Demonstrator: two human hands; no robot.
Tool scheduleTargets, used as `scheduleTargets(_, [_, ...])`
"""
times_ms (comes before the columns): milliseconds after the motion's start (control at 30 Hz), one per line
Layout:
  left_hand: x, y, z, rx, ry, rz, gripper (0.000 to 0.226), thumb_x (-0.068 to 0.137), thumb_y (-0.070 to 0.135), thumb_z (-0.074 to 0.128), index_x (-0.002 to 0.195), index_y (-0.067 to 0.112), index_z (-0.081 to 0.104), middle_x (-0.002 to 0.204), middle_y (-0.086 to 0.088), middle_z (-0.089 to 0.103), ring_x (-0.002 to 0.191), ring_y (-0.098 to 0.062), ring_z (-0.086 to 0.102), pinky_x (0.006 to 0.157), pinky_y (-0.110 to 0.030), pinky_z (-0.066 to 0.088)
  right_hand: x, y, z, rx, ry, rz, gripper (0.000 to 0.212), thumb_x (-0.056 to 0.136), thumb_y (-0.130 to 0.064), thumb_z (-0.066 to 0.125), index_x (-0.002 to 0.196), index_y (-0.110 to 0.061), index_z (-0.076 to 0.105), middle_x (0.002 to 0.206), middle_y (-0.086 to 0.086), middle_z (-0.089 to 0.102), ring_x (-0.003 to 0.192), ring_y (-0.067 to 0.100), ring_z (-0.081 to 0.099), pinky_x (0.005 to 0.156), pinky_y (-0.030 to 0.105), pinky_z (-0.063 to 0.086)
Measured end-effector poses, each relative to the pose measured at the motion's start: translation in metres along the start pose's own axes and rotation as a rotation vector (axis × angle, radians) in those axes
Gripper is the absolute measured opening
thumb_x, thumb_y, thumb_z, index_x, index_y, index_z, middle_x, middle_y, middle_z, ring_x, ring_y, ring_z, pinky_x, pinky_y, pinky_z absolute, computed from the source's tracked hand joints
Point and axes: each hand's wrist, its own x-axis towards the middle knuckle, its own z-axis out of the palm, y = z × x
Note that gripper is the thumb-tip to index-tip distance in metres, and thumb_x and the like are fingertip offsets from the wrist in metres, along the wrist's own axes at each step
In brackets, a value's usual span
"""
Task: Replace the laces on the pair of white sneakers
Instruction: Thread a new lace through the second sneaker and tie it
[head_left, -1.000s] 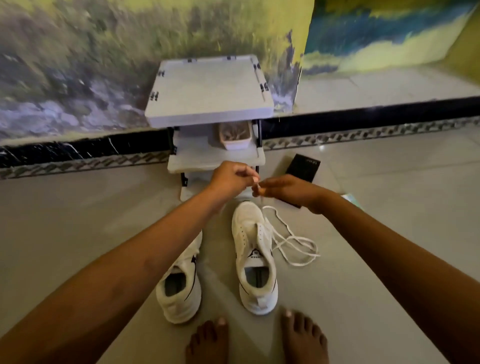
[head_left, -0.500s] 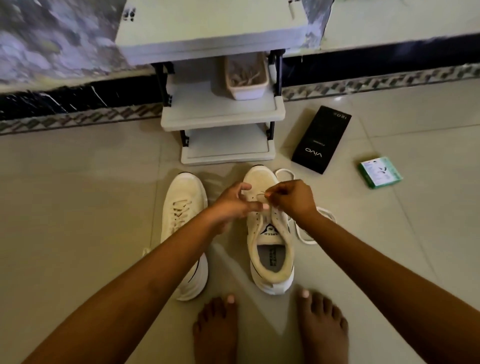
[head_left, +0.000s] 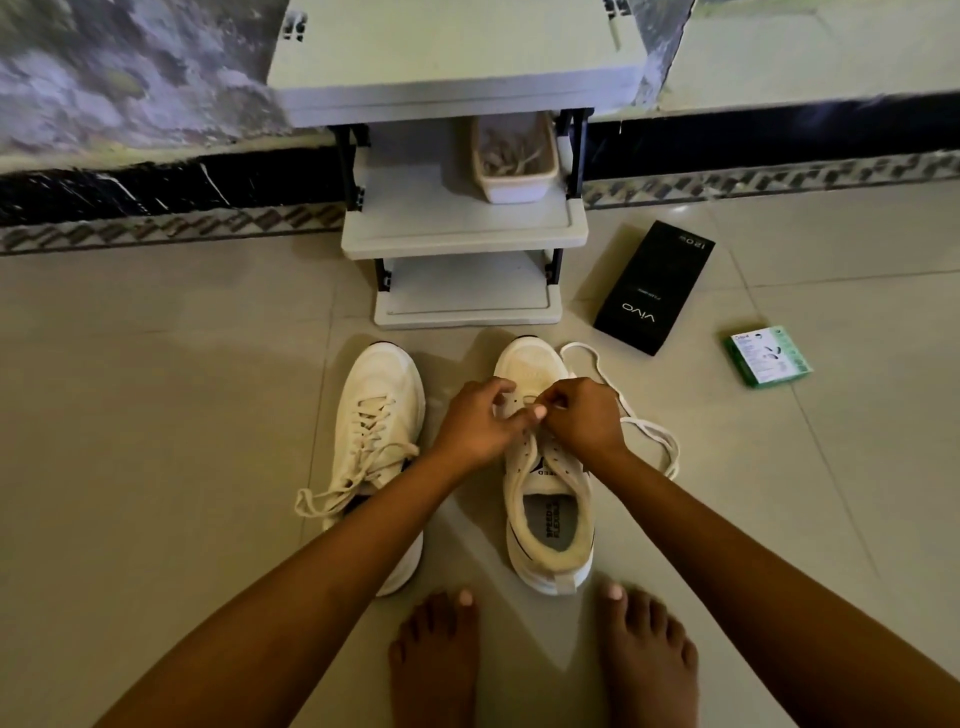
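Two white sneakers stand side by side on the tiled floor, toes pointing away from me. The left sneaker (head_left: 376, 415) is laced, its loose ends trailing to the left. The right sneaker (head_left: 545, 499) has bare upper eyelets. A white lace (head_left: 641, 423) runs from its front and loops on the floor to its right. My left hand (head_left: 475, 423) and my right hand (head_left: 584, 415) meet over the right sneaker's front eyelets, both with curled fingers pinching the lace there.
A small grey plastic shelf rack (head_left: 462, 228) stands against the wall just beyond the shoes, with a pale tub (head_left: 514, 161) on its middle shelf. A black phone box (head_left: 654, 288) and a green packet (head_left: 769, 356) lie to the right. My bare feet (head_left: 540, 660) are behind the shoes.
My hands came down from in front of the rack to the right sneaker's front eyelets. The view tilted downward and closer.
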Motion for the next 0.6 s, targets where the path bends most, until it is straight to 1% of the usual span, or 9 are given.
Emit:
scheduleTargets(67, [0.005, 0.006, -0.003, 0.097, -0.052, -0.016, 0.059, 0.083, 0.037, 0.068, 0.133, 0.012, 0.049, 0.127, -0.006, 0.053, 0.113, -0.021, 0.053, 0.089, -0.026, 0.043, -0.001, 0.001, 0.001, 0.019, -0.013, 0.015, 0.018, 0.088, -0.014, 0.060, 0.099, -0.007, 0.072, 0.101, 0.010, 0.070, 0.091, 0.021, 0.062, 0.070, 0.018, 0.035])
scheduleTargets(133, [0.008, 0.007, -0.007, 0.042, -0.107, -0.082, 0.061, 0.081, 0.030, 0.071, 0.134, 0.011, 0.048, 0.127, -0.008, 0.054, 0.113, -0.024, 0.054, 0.095, -0.034, 0.047, -0.001, 0.002, 0.004, 0.047, -0.025, 0.034, 0.019, 0.090, -0.016, 0.059, 0.100, -0.007, 0.072, 0.103, 0.010, 0.069, 0.094, 0.021, 0.061, 0.071, 0.019, 0.035])
scheduleTargets(200, [0.006, 0.006, -0.008, -0.045, -0.110, -0.111, 0.051, 0.081, 0.025, 0.070, 0.127, 0.010, 0.054, 0.119, -0.007, 0.057, 0.108, -0.024, 0.057, 0.094, -0.041, 0.051, -0.001, 0.001, 0.007, 0.067, -0.036, 0.061, 0.019, 0.090, -0.017, 0.059, 0.100, -0.008, 0.071, 0.104, 0.010, 0.068, 0.095, 0.023, 0.061, 0.072, 0.022, 0.038])
scheduleTargets(233, [0.005, 0.006, -0.007, -0.083, -0.100, -0.113, 0.044, 0.082, 0.022, 0.069, 0.123, 0.010, 0.057, 0.114, -0.006, 0.058, 0.106, -0.025, 0.058, 0.092, -0.042, 0.052, -0.001, 0.001, 0.008, 0.080, -0.043, 0.081, 0.018, 0.090, -0.018, 0.059, 0.100, -0.009, 0.071, 0.103, 0.010, 0.068, 0.094, 0.023, 0.061, 0.072, 0.023, 0.040])
scheduleTargets(300, [0.002, 0.004, -0.006, -0.173, -0.071, -0.129, 0.036, 0.084, 0.018, 0.066, 0.119, 0.009, 0.060, 0.111, -0.007, 0.060, 0.103, -0.024, 0.060, 0.089, -0.039, 0.054, 0.000, -0.001, 0.010, 0.097, -0.053, 0.114, 0.018, 0.090, -0.020, 0.059, 0.098, -0.011, 0.072, 0.102, 0.009, 0.068, 0.092, 0.023, 0.061, 0.072, 0.026, 0.043])
scheduleTargets(367, [-0.001, 0.002, -0.004, -0.238, -0.060, -0.145, 0.038, 0.086, 0.016, 0.065, 0.123, 0.008, 0.060, 0.118, -0.010, 0.061, 0.103, -0.024, 0.061, 0.087, -0.036, 0.055, -0.001, -0.002, 0.012, 0.080, -0.051, 0.122, 0.018, 0.090, -0.023, 0.059, 0.097, -0.012, 0.072, 0.100, 0.009, 0.069, 0.091, 0.024, 0.061, 0.071, 0.027, 0.044])
scheduleTargets(500, [-0.003, -0.002, -0.003, -0.257, -0.066, -0.133, 0.041, 0.087, 0.015, 0.064, 0.128, 0.009, 0.056, 0.124, -0.009, 0.059, 0.107, -0.024, 0.059, 0.086, -0.034, 0.054, -0.004, -0.004, 0.015, 0.007, -0.053, 0.085, 0.020, 0.091, -0.026, 0.058, 0.098, -0.013, 0.072, 0.099, 0.006, 0.068, 0.093, 0.024, 0.062, 0.070, 0.027, 0.043])
scheduleTargets(567, [-0.003, -0.003, -0.003, -0.285, -0.068, -0.140, 0.042, 0.087, 0.015, 0.064, 0.128, 0.008, 0.056, 0.124, -0.009, 0.059, 0.108, -0.024, 0.059, 0.088, -0.034, 0.054, -0.003, -0.001, 0.016, 0.112, -0.069, 0.106, 0.018, 0.090, -0.024, 0.059, 0.096, -0.014, 0.072, 0.097, 0.005, 0.068, 0.092, 0.024, 0.061, 0.073, 0.029, 0.046])
scheduleTargets(600, [-0.002, -0.004, -0.004, -0.302, -0.071, -0.144, 0.042, 0.087, 0.014, 0.064, 0.128, 0.009, 0.056, 0.125, -0.009, 0.058, 0.109, -0.024, 0.059, 0.088, -0.034, 0.054, -0.003, 0.001, 0.017, 0.191, -0.076, 0.125, 0.016, 0.089, -0.023, 0.060, 0.094, -0.014, 0.072, 0.096, 0.006, 0.069, 0.092, 0.024, 0.062, 0.076, 0.033, 0.050])
